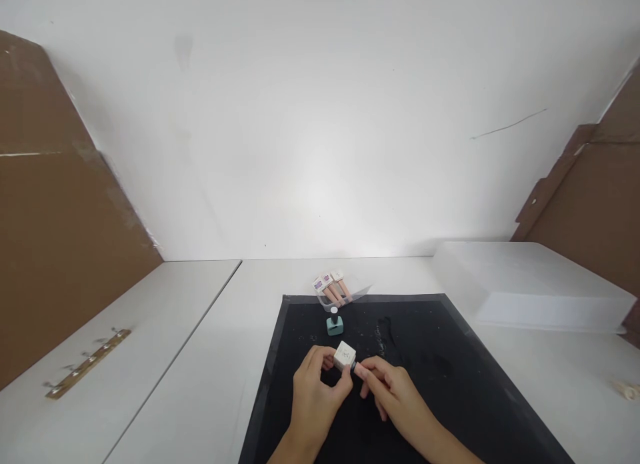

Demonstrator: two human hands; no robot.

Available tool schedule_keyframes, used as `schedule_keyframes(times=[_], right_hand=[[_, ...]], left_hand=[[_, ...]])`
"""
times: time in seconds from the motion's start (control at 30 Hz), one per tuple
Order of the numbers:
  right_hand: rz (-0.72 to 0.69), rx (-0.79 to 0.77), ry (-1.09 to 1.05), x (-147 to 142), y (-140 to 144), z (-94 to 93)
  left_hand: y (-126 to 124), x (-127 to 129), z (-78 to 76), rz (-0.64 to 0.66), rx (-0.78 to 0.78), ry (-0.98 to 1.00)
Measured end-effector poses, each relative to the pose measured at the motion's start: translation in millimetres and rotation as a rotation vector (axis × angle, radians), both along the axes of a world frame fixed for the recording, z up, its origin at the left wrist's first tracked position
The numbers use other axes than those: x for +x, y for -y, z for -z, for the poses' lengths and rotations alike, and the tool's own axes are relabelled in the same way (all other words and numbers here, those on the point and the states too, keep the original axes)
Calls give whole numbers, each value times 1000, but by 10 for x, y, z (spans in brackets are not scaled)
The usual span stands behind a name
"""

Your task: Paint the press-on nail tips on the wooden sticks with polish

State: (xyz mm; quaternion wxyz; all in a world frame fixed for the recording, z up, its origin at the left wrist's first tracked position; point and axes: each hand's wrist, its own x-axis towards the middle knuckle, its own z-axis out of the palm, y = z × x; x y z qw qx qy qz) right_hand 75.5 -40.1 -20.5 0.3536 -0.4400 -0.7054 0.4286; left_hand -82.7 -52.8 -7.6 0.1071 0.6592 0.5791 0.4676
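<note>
Between the fingertips of my left hand (317, 394) is a small white cube-shaped piece (344, 355) with a faint dark print on its face. From its lower right side runs a short dark neck, which meets a pink stick-like handle (361, 371). My right hand (393, 394) pinches that handle between thumb and fingers. Both hands are close together above the black mat (440, 364). Just beyond them, a teal block-like bottle (335, 326) with a white top stands upright on the mat.
A clear shallow tray (357, 294) at the mat's back edge holds several pink sticks (334, 292) with white printed ends. On the right lies a big white box-like block (540, 284). A wooden strip with metal hooks (90, 364) rests on the white table (200, 384) at left.
</note>
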Motion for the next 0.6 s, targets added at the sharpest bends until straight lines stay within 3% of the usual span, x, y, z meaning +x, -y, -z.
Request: schedule_keyframes(times=[0.23, 0.6], right_hand=[[70, 81, 12, 1, 6, -33], [51, 276, 129, 57, 63, -44]], left_hand=[[-6, 19, 2, 9, -31, 32], [-18, 50, -27, -8, -69, 41]])
